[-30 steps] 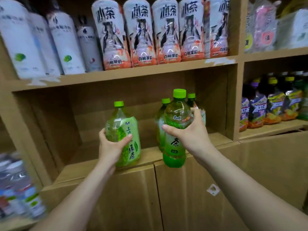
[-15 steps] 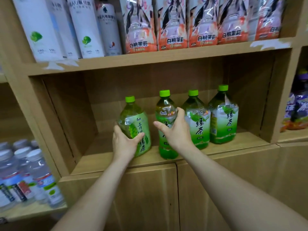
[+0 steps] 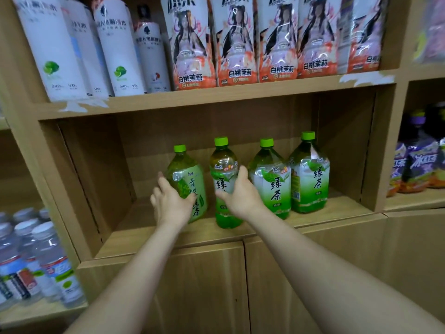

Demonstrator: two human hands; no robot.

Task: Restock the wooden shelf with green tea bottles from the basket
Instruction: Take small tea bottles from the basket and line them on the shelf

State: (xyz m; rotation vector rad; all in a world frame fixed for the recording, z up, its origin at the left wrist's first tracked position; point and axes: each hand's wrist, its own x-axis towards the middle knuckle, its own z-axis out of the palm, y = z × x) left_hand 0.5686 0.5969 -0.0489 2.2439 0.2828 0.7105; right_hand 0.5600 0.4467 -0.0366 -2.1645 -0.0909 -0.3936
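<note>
Four green tea bottles (image 3: pixel 271 179) stand upright in a row in the middle compartment of the wooden shelf (image 3: pixel 325 215).
The left hand (image 3: pixel 172 203) grips nothing: its fingers are spread and nearly straight, with the thumb over the label of the leftmost bottle (image 3: pixel 186 174). The right hand (image 3: pixel 242 197) cups the slimmer second bottle (image 3: pixel 222 165), thumb across the label and fingers up its side. All four are capped and full. White bottles (image 3: pixel 60 44) and peach-labelled bottles (image 3: pixel 236 44) fill the compartment above.

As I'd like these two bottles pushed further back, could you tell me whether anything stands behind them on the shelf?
Nothing visible does. Behind the leftmost bottle, touched by the left hand, and the second bottle, held by the right hand, the shelf board looks bare to the back wall, though the bottles hide part.
</note>
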